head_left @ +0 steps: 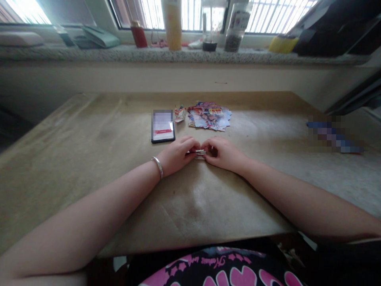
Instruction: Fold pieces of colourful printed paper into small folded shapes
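Close to the middle of the table, my left hand (182,153) and my right hand (222,154) meet around a small folded piece of paper (200,152). Both hands pinch it between thumb and fingers, one at each end. Only a pale, layered strip of the paper shows; the rest is hidden by the fingers. A silver bangle (158,167) circles my left wrist. Just beyond my left hand lies a phone (163,127) with its screen lit. Behind both hands is a stack of colourful printed leaflets (210,116).
A folded or crumpled printed paper piece (180,114) sits between phone and leaflets. A blurred blue item (335,135) lies at the table's right. Bottles, including a red one (138,35), and jars stand on the granite windowsill (119,55). The table (89,159) ends near my body.
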